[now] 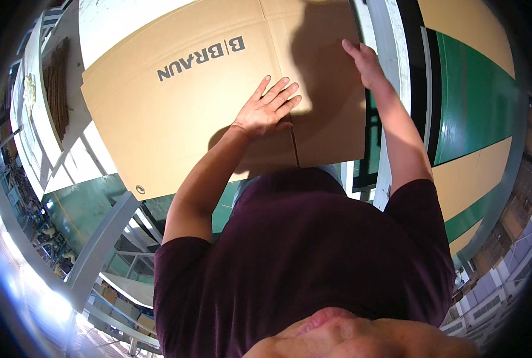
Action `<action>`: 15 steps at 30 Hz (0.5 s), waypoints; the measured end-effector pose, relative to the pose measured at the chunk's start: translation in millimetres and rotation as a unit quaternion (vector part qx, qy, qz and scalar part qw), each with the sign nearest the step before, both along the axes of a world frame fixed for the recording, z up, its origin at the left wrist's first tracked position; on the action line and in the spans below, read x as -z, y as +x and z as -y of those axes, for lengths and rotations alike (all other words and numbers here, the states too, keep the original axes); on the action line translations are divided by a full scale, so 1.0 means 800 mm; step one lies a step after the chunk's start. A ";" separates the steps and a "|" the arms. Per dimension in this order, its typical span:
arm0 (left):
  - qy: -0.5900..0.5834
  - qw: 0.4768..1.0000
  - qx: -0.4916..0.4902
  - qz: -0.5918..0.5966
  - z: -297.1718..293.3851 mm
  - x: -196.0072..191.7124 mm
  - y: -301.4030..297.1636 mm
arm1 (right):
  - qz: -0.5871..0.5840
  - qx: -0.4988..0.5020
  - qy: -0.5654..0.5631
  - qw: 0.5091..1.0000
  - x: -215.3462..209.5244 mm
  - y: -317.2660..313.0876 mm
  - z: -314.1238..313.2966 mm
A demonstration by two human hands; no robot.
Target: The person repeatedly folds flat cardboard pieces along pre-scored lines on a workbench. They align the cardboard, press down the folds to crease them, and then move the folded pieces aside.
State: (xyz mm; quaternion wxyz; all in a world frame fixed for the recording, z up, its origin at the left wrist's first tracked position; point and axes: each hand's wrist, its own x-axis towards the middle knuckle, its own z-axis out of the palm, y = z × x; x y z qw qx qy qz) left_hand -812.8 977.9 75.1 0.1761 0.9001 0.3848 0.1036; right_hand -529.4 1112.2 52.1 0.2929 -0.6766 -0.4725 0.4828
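Head view: a large flattened cardboard box (176,113), plain brown with dark printed lettering and a small round mark near one corner, lies across a white surface (108,24) and overhangs its near edge. Left hand (269,107) lies flat on the cardboard, palm down, fingers spread and straight, just beside a slit between two flaps. Right hand (364,62) sits at the right edge of the cardboard, fingers extended along that edge; whether they curl around it cannot be told. Both forearms bare, coming up from a dark maroon shirt (302,256) that fills the lower middle of the picture and hides whatever lies under the near part of the box. A shadow falls over the right-hand flaps. Left of the box, a stack of brown cardboard pieces (57,83) stands on edge on a neighbouring white surface, well apart from the hands. Right of the box, a pale metal frame rail (391,36), then floor painted in green (469,89) and tan bands. Grey frame legs (99,238) show below left.
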 end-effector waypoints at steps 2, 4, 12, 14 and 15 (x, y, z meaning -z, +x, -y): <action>0.001 0.999 -0.011 0.034 0.002 0.007 -0.003 | 0.113 0.012 0.045 0.992 -0.003 -0.019 0.008; -0.007 0.998 -0.021 0.053 0.005 0.012 -0.005 | 0.272 0.040 0.082 0.958 -0.007 -0.038 0.015; 0.068 0.997 -0.019 -0.040 0.002 -0.007 -0.001 | 0.281 -0.048 0.135 0.949 -0.018 -0.037 0.024; 0.089 0.994 -0.042 -0.040 0.007 -0.010 0.002 | 0.308 -0.049 0.121 0.943 -0.020 -0.037 0.026; 0.103 0.993 -0.057 -0.019 0.018 -0.009 0.005 | 0.312 -0.041 0.118 0.942 -0.022 -0.040 0.029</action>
